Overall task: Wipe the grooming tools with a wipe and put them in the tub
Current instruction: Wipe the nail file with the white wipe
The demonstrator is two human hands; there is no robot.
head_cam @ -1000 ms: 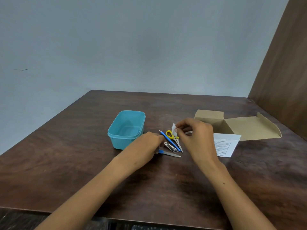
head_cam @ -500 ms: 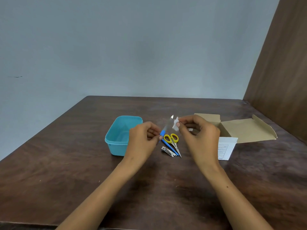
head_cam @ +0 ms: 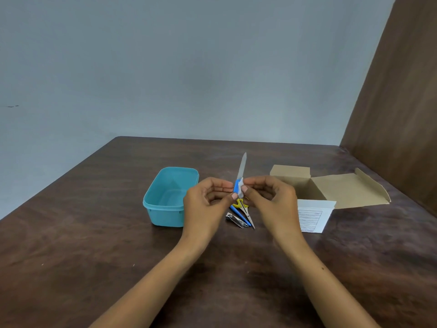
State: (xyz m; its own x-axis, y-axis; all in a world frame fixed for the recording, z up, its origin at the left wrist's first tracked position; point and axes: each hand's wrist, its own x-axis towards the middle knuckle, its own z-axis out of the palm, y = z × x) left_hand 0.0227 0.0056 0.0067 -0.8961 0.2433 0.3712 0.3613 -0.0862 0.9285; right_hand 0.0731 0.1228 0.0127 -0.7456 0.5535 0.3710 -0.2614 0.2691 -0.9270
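An empty turquoise plastic tub sits on the dark wooden table. Just right of it, the left hand pinches the blue-handled metal nail file upright, while the right hand pinches a small white wipe against its handle. The thin file could slip from so light a pinch and drop onto the yellow-handled scissors below.

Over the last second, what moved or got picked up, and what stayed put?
The left hand picked the blue-handled nail file up off the table and now holds it upright. The right hand brought the white wipe against the file's handle. The clippers, yellow scissors, the other blue tool, the teal tub, the cardboard box and the paper sheet stayed put.
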